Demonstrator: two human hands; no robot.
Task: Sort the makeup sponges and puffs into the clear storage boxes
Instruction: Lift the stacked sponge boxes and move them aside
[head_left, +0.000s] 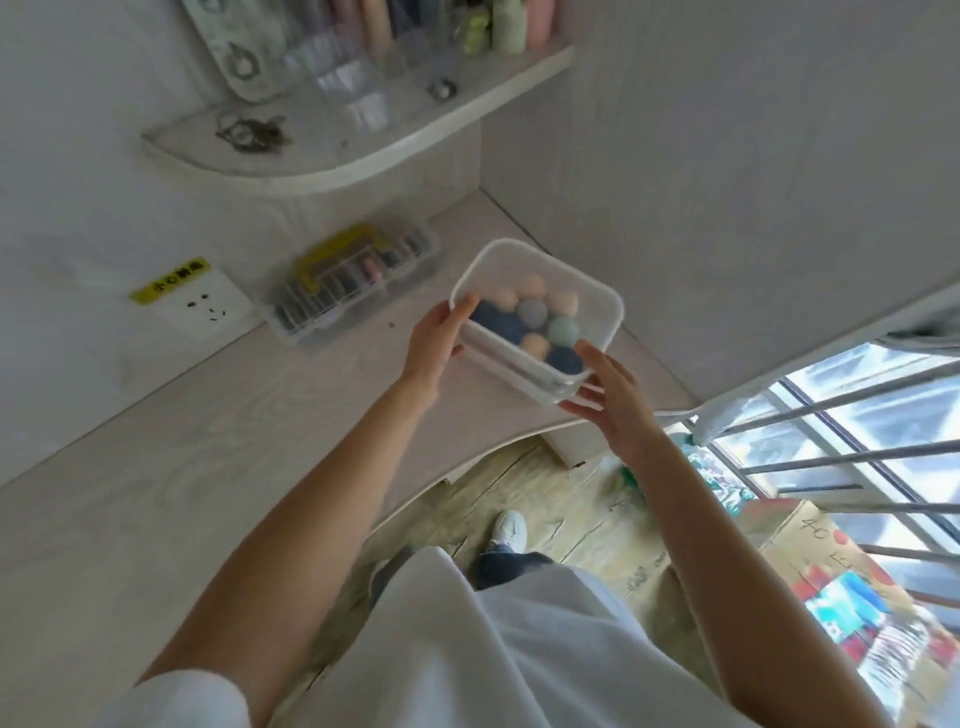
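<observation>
Holding the clear storage box (540, 317) of makeup sponges (535, 325) above the tabletop (208, 441): left hand (435, 343) grips its left end, right hand (613, 402) cups the near-right corner, fingers loosely spread; long axis runs far-left to near-right.

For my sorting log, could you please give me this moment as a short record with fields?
box: clear storage box, held at the desk's far corner
contents: peach, grey, green and dark blue sponges
left hand: left hand grips the box's left edge
right hand: right hand holds its near right corner
nearby: yellow-handled case on the desk
</observation>
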